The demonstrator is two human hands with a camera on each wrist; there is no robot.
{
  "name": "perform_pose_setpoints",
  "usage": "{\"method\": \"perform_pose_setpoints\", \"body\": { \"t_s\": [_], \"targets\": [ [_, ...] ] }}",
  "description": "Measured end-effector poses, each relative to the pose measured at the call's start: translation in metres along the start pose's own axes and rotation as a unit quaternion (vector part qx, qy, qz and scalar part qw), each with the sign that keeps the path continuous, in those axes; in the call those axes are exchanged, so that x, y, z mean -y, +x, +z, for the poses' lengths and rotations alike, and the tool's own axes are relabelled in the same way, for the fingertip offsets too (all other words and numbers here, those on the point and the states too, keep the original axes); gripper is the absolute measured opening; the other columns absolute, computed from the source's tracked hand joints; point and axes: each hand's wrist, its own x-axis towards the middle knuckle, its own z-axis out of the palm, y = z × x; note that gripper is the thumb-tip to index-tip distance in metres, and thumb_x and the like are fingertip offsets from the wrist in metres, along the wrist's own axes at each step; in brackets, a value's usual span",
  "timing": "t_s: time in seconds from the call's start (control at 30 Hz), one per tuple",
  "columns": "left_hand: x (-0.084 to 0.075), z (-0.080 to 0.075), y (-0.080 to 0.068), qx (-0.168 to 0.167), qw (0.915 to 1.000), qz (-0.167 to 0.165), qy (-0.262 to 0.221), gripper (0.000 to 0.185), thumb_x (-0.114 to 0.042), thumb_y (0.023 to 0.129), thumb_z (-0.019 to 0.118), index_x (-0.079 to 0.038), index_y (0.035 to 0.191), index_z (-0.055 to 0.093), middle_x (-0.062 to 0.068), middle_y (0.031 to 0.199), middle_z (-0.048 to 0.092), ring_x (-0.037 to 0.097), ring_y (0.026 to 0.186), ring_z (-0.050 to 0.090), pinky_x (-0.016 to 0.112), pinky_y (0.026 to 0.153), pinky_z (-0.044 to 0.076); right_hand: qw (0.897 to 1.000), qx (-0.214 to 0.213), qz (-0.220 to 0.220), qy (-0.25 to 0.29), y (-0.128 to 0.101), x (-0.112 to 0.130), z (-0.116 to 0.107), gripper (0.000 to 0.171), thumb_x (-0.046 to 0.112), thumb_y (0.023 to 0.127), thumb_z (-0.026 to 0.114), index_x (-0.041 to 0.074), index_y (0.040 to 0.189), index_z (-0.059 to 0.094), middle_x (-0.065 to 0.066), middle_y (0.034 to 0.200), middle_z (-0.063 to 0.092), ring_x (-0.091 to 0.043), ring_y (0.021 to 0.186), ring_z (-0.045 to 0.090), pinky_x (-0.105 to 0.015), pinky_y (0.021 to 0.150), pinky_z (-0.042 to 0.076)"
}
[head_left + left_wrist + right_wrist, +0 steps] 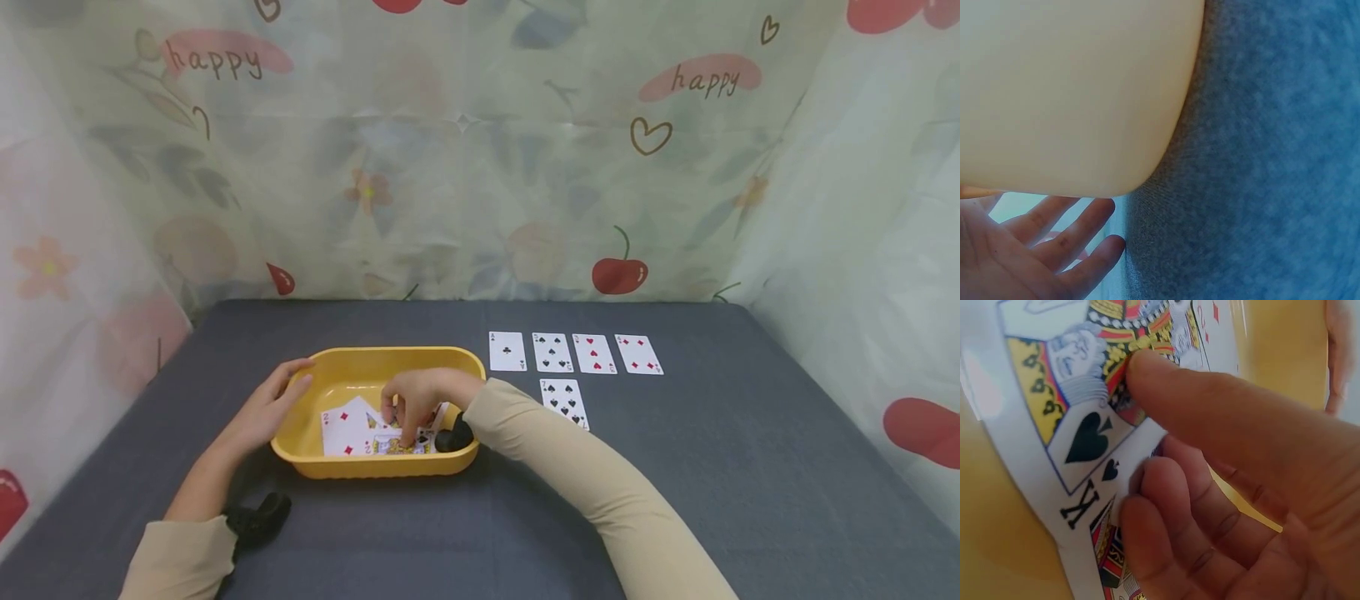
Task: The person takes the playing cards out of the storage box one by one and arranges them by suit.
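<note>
The right hand [411, 402] reaches down into the yellow tray [352, 362], which sits on the grey worktop [750, 500], and its fingertips meet the loose cards heaped on the tray floor. In the right wrist view the thumb [1210, 406] presses flat on the face of the king of spades [1079, 444] while the curled fingers [1166, 525] tuck in under that card's edge, so the hand pinches the king between thumb and fingers. The card lies directly under and ahead of the hand, its long axis running on a slant away from the palm; another face card shows just beneath it, and a red two of diamonds [341, 427] lies further left in the tray.

The left hand [264, 410] rests against the tray's outer left wall, fingers straight and slightly spread, holding nothing; the left wrist view shows the spread fingers [1060, 231] beside the pale tray wall [1072, 94]. The right hand is the nearer to the cards.

Well apart to the right of the tray, a row of four face-up cards [574, 353] lies on the worktop, with a seven of spades [564, 401] below the row.
</note>
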Motion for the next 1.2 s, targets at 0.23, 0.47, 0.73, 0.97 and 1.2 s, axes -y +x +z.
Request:
{"method": "perform_pose_setpoints", "body": {
  "t_s": [0.23,0.47,0.73,0.97,1.2],
  "targets": [
    [0.001,0.0003,0.0001,-0.001,1.0,0.002,-0.005,0.061,-0.045,0.1,0.032,-0.005,0.144,0.025,0.026,0.15,0.021,0.045,0.133,0.026,0.064,0.106,0.022,1.0,-0.001,0.007,-0.006,0.0006,0.0005,0.0003,0.028,0.003,0.073,0.076,0.009,0.091,0.056,0.002,0.074,0.055,-0.008,0.058,0.046,-0.022,0.054,0.041],
    [0.0025,-0.0001,0.0013,-0.001,1.0,0.006,-0.006,0.06,-0.045,0.1,0.032,-0.004,0.144,0.025,0.026,0.15,0.021,0.045,0.135,0.023,0.064,0.106,0.021,1.0,0.018,0.004,0.013,0.0021,-0.003,-0.001,0.022,0.002,0.076,0.072,0.01,0.089,0.056,0.003,0.069,0.053,-0.009,0.054,0.042,-0.022,0.052,0.037],
    [0.0022,0.0004,0.0008,-0.001,1.0,0.004,-0.008,0.061,-0.045,0.1,0.033,-0.004,0.144,0.024,0.026,0.15,0.021,0.044,0.133,0.026,0.063,0.106,0.023,1.0,0.012,-0.003,0.018,-0.0003,-0.0041,-0.0011,0.027,0.004,0.073,0.076,0.009,0.092,0.057,0.002,0.073,0.052,-0.01,0.055,0.042,-0.024,0.053,0.039],
    [0.0008,0.0007,0.0007,-0.001,1.0,-0.001,-0.004,0.061,-0.046,0.1,0.032,-0.005,0.145,0.024,0.026,0.151,0.02,0.045,0.134,0.024,0.064,0.106,0.021,0.998,-0.032,-0.005,-0.051,-0.0031,0.0017,0.001,0.032,0.007,0.07,0.08,0.009,0.094,0.059,0.0,0.081,0.055,-0.009,0.063,0.049,-0.022,0.056,0.045],
    [0.0002,0.0009,0.001,0.002,1.0,-0.007,-0.005,0.062,-0.047,0.099,0.032,-0.006,0.145,0.024,0.025,0.151,0.019,0.047,0.136,0.019,0.065,0.106,0.019,0.998,-0.035,0.006,-0.056,-0.0022,0.0012,0.0014,0.029,0.007,0.07,0.08,0.011,0.09,0.06,0.002,0.079,0.055,-0.009,0.062,0.049,-0.022,0.055,0.043]
  ]
}}
